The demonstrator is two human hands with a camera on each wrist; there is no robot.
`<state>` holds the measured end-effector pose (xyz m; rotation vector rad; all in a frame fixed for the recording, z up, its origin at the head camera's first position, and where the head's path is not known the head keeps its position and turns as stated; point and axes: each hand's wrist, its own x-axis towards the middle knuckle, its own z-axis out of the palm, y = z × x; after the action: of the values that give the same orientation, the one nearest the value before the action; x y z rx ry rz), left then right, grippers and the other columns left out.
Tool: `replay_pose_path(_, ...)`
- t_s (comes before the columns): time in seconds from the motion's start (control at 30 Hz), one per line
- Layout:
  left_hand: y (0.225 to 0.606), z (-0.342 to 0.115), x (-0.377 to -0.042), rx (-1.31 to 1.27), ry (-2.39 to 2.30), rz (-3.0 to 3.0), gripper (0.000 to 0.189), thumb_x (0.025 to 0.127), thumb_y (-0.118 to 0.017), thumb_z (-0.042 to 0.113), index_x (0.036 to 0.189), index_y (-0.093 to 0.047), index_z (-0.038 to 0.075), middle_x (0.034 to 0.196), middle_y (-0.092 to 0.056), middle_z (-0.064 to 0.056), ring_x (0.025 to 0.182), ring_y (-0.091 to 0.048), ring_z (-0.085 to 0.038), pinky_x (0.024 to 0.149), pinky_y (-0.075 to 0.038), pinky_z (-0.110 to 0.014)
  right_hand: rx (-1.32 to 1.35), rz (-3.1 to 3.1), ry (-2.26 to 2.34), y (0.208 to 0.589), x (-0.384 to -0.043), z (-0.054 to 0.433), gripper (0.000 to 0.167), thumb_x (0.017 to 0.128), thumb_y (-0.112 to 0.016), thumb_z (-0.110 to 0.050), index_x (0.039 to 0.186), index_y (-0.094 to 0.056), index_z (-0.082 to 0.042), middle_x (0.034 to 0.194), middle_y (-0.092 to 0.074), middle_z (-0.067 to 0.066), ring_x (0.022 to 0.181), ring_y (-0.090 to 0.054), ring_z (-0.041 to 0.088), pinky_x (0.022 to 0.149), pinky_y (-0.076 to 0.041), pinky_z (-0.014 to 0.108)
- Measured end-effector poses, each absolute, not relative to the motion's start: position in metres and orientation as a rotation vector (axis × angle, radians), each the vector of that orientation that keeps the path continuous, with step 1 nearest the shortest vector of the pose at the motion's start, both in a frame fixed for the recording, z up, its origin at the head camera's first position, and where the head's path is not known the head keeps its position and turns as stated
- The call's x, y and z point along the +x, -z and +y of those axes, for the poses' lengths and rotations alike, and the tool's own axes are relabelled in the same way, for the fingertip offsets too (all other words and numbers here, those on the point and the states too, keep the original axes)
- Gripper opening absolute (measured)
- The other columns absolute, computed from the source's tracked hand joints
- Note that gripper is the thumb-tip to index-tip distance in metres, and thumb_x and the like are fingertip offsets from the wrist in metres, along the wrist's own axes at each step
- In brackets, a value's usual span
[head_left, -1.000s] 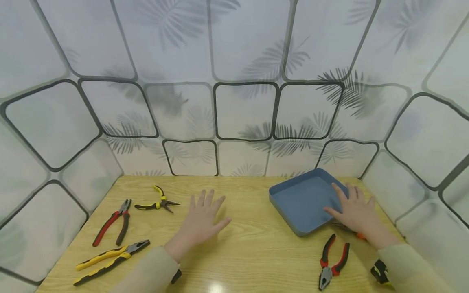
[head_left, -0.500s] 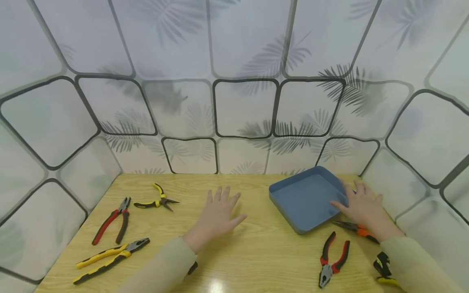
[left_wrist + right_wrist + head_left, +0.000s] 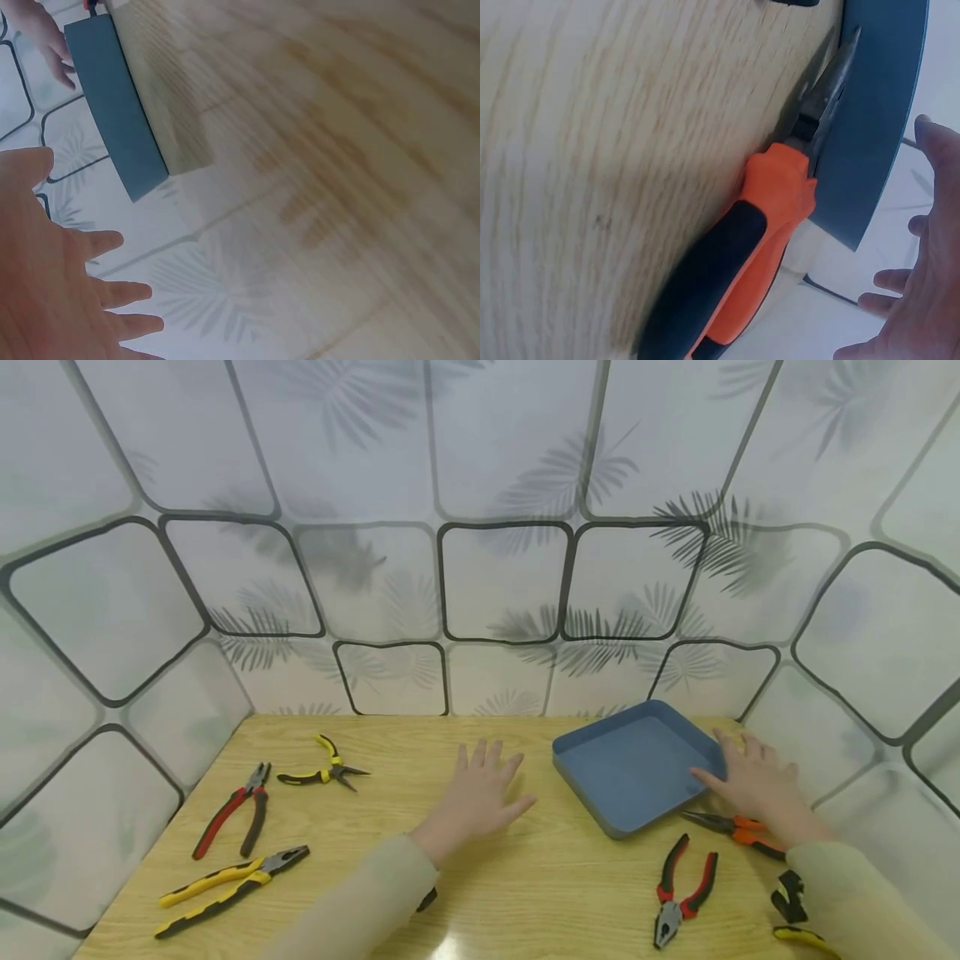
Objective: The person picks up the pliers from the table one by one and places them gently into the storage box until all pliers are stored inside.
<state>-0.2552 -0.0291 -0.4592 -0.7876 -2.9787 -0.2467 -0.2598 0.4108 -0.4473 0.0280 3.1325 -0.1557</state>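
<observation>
Lying toward the right of the wooden table [image 3: 540, 893] in the head view, the blue tray [image 3: 637, 768] is flanked by the left hand [image 3: 476, 797], its fingers spread, and by the right hand [image 3: 757, 781], spread at the right rim; whether that rim is touched cannot be told. Light weight, stiffness and a smooth surface are judged likely, so opposite side walls are best gripped. In the left wrist view, spread fingers are seen apart from the tray. In the right wrist view, nothing is pinched; the orange-handled pliers [image 3: 769, 187] are seen beside the tray.
</observation>
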Motion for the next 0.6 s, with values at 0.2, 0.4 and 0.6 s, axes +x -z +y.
replay_pose_path(0.2,0.463,-0.013,-0.256,-0.799,0.213,-2.989,0.075,0.104,-0.045,0.068,0.164,-0.041,0.023,0.171,-0.034,-0.021,0.159,-0.029,-0.048,0.127,-0.022,-0.071,0.034,3.123,0.182,0.453,-0.261,0.420,0.105,0.100,-0.044,-0.077,0.166,-0.019,0.000,0.156,-0.018,0.049,0.133,-0.027,0.074,0.097,-0.021,0.095)
replay_pose_path(0.4,0.467,0.005,-0.256,-0.830,0.183,-3.005,0.076,0.105,-0.042,0.069,0.165,-0.038,0.023,0.172,-0.031,-0.020,0.161,-0.027,-0.045,0.129,-0.021,-0.066,0.018,3.121,0.165,0.459,-0.261,0.422,0.103,0.102,-0.043,-0.076,0.164,-0.022,0.004,0.155,-0.024,0.048,0.133,-0.030,0.072,0.096,-0.027,0.093)
replay_pose_path(0.6,0.466,0.021,-0.253,-0.873,0.136,-3.012,0.077,0.106,-0.039,0.068,0.168,-0.033,0.023,0.174,-0.029,-0.019,0.162,-0.025,-0.043,0.131,-0.021,-0.063,-0.046,3.153,0.109,0.462,-0.261,0.420,0.100,0.105,-0.043,-0.071,0.160,-0.028,0.011,0.154,-0.032,0.047,0.133,-0.035,0.071,0.096,-0.035,0.088)
